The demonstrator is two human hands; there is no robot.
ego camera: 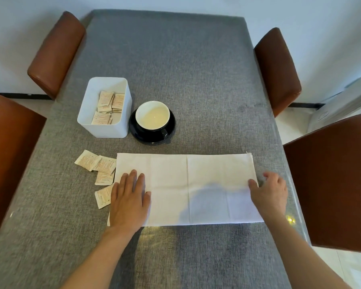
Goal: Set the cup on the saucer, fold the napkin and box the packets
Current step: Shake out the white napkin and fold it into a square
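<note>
A white napkin (186,184) lies folded into a long rectangle across the near middle of the table. My left hand (129,199) presses flat on its left end, fingers apart. My right hand (269,190) rests at its right edge, thumb on the cloth and fingers curled at the edge. A black cup with a white inside (152,118) stands on a black saucer (138,134) behind the napkin. Left of it, a white box (104,127) holds several packets (108,105). Several more loose packets (98,165) lie on the table left of the napkin.
The table is covered by a grey cloth (175,69). Brown chairs stand around it: two on the left (54,53) (8,155) and two on the right (277,69) (331,180). The far half of the table holds nothing.
</note>
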